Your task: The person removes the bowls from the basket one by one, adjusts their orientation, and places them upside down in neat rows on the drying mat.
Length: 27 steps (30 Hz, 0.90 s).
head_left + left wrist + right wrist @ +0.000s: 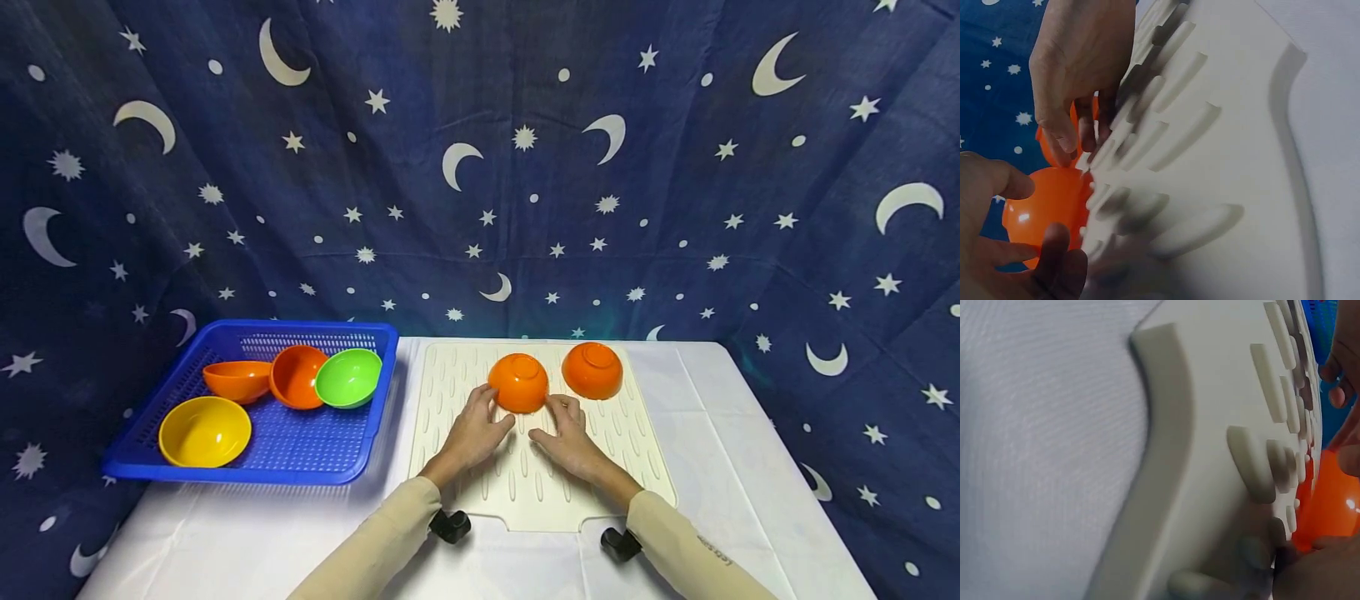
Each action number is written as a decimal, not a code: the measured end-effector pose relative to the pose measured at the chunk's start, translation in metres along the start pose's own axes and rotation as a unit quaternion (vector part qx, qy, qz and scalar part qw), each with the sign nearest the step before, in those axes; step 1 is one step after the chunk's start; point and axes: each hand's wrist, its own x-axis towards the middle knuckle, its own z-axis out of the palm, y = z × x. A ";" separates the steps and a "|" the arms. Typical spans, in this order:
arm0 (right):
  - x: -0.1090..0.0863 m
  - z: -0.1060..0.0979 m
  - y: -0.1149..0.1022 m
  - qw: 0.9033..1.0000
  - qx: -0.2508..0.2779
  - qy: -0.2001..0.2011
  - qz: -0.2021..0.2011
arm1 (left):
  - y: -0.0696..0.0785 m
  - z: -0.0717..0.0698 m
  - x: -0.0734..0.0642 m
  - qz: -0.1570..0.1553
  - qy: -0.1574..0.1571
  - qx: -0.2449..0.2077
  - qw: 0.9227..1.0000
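An orange bowl (518,382) lies upside down on the cream ridged drying mat (525,475), its foot ring facing up. My left hand (475,433) is at the bowl's left side, fingertips right at its lower edge and thumb held apart. On the other side my right hand (573,442) has its fingertips close by the right edge, the thumb pointing inward. Both hands look relaxed around the near half of the bowl (1047,206) in the left wrist view. A second orange bowl (592,371), also overturned, sits behind to the right on the mat.
To the left stands a blue plastic basket (307,479). It contains a yellow bowl (205,432), a green bowl (348,378) and two orange bowls, one tilted (237,381) and one facing outward (297,377). A white cloth (720,467) covers the table; a dark moon-and-star curtain (525,208) hangs behind.
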 end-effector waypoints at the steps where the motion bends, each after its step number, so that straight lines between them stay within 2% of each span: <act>1: -0.001 0.000 -0.001 1.000 -0.014 -0.006 0.002 | -0.001 0.000 0.000 -0.002 -0.006 0.003 1.000; 6: -0.002 0.001 -0.005 0.998 -0.056 -0.030 0.008 | -0.002 0.001 0.003 -0.002 -0.027 0.008 1.000; 14: 0.002 -0.003 -0.005 0.991 -0.119 -0.051 -0.025 | 0.000 0.001 0.010 -0.010 -0.053 0.005 0.999; 20: 0.006 -0.004 -0.007 0.987 -0.153 -0.044 -0.035 | 0.004 0.001 0.016 -0.004 -0.068 0.014 0.998; 27: 0.010 -0.003 -0.008 0.985 -0.169 -0.035 -0.027 | 0.002 0.002 0.019 -0.005 -0.079 -0.023 0.997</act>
